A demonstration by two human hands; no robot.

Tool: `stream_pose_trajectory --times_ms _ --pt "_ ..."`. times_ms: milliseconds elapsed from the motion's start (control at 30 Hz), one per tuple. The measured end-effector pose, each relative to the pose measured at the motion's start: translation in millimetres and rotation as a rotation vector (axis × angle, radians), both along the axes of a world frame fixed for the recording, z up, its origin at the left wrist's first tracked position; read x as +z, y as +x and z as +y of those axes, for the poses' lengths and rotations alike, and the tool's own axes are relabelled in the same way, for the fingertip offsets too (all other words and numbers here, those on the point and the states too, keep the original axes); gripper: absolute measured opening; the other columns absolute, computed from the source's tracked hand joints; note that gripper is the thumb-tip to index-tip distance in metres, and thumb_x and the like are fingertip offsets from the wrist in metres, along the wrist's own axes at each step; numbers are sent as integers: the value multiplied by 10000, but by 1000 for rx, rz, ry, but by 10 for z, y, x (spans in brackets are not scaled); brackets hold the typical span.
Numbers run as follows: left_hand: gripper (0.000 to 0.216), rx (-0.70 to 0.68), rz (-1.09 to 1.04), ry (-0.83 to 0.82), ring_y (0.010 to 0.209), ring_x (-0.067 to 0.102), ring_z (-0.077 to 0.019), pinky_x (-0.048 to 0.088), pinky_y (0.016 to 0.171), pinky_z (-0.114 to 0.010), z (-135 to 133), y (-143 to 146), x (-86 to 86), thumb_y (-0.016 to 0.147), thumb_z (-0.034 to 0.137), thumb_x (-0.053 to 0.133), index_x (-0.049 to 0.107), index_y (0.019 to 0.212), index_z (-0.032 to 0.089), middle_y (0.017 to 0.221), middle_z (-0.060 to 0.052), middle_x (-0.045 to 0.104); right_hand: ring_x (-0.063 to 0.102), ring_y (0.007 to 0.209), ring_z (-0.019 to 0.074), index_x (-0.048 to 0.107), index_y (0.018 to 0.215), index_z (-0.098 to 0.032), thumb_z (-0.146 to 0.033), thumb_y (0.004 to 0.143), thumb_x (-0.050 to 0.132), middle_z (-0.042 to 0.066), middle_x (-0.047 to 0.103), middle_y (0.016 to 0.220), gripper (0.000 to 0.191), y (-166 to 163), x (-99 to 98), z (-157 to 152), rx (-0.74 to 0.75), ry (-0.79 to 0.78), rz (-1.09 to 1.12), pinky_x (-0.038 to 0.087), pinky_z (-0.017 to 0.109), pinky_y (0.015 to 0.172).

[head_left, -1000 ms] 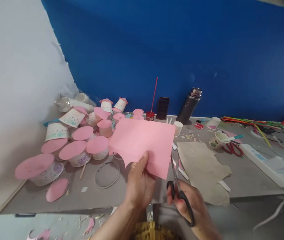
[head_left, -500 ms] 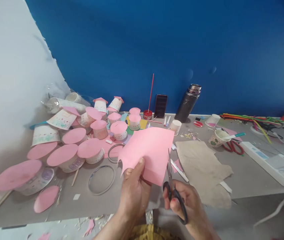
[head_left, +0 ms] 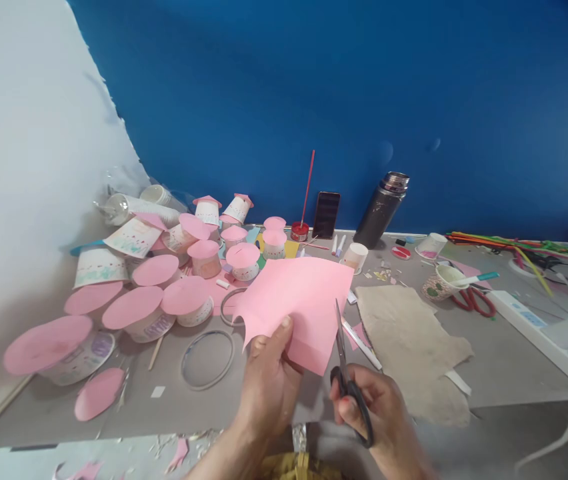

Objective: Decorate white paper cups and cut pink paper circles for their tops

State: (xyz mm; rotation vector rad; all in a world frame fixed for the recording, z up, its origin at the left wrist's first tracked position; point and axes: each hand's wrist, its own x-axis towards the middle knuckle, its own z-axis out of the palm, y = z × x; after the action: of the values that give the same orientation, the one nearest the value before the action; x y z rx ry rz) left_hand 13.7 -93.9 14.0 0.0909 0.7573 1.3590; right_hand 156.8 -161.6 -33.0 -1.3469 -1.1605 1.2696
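My left hand [head_left: 271, 377] pinches a sheet of pink paper [head_left: 299, 297] near its lower edge, thumb on top. The sheet's lower left corner has a curved cut-out. My right hand [head_left: 374, 407] is closed round the black handles of a pair of scissors [head_left: 343, 353], fingers in the loops. Their blades point upward and look nearly closed, beside the right edge of the paper. Whether the blades touch the paper I cannot tell. To the left stand several paper cups topped with pink discs [head_left: 187, 295], and a loose pink disc [head_left: 99, 393] lies near the front.
Two tape rings [head_left: 207, 360] lie left of my hands. A beige cloth [head_left: 409, 333] covers the table on the right, near a white power strip [head_left: 539, 333] and red-handled scissors [head_left: 473, 301]. A dark flask [head_left: 381, 210] and a phone [head_left: 326, 215] stand by the blue wall.
The view has turned slightly left, so the table things sit a little further right. The scissors have shifted slightly against the paper's right edge. Both hands keep their holds.
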Motion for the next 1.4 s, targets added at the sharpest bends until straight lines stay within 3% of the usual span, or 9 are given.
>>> stream_pose_trajectory --times_ms 167,367,733,1067,1300,1400 --pt "314 25 -8 -39 668 735 -145 635 657 -223 3 -38 5 603 170 945 633 610 138 705 -46 764 420 536 101 690 687 -164 -856 608 794 -11 535 550 704 -61 75 -35 -68 -31 -4 351 222 512" --pt "334 -11 12 -22 722 750 -162 643 700 -236 -18 -99 14 622 157 942 609 606 143 743 -71 771 480 520 126 680 684 -174 -875 612 777 6 558 543 711 -27 30 -19 6 -24 -22 426 247 512" --pt "447 -20 23 -63 641 716 -145 614 614 -211 -9 -209 -4 600 93 938 503 542 176 625 -27 713 512 525 135 672 698 -173 -878 624 771 12 569 547 716 -12 -13 -27 64 -47 -32 459 256 528" --pt "385 -61 43 -58 661 732 -176 620 634 -243 -1 -252 9 582 91 955 575 560 145 651 -62 744 522 508 133 686 707 -171 -852 641 779 7 574 524 691 -10 20 -14 42 -43 -47 466 248 526" --pt "340 -74 73 24 772 780 -278 671 788 -430 58 -279 -259 631 221 962 633 638 137 746 -100 776 522 490 133 682 678 -183 -856 641 769 9 582 521 680 10 -61 -27 36 -42 -43 452 254 512" --pt "365 -63 80 35 777 779 -276 669 780 -416 70 -301 -337 621 244 973 623 636 144 746 -92 772 504 470 120 680 663 -174 -862 603 790 4 569 506 700 -4 -90 -32 11 -53 -4 428 245 497"
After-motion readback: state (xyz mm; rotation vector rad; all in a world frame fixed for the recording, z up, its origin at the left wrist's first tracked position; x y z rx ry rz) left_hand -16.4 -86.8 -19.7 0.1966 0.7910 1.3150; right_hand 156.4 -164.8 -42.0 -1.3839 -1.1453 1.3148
